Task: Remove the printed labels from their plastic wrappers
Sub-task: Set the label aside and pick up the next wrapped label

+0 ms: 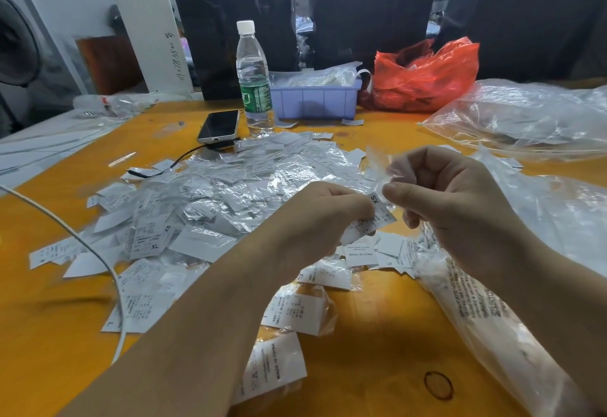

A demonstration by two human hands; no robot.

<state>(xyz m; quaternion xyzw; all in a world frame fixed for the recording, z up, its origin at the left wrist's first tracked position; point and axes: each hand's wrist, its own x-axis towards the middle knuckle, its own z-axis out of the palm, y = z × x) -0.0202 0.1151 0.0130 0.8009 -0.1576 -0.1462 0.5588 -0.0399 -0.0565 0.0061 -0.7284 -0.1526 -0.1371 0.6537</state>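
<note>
My left hand [331, 209] pinches a white printed label [377, 216] marked XS, above the orange table [377, 344]. My right hand [450, 193] grips a small clear plastic wrapper [382, 167] just right of the label; the wrapper sticks up past my fingers. The label and the wrapper look apart or barely touching. A big heap of wrapped labels [230, 193] covers the table's middle. Several bare labels [371, 252] lie under my hands.
A water bottle [253, 78], a phone [219, 126] and a purple bin [315, 96] stand at the back. A red bag [423, 75] sits beside the bin. Large clear bags [525, 114] fill the right side. A white cable [98, 252] crosses the left.
</note>
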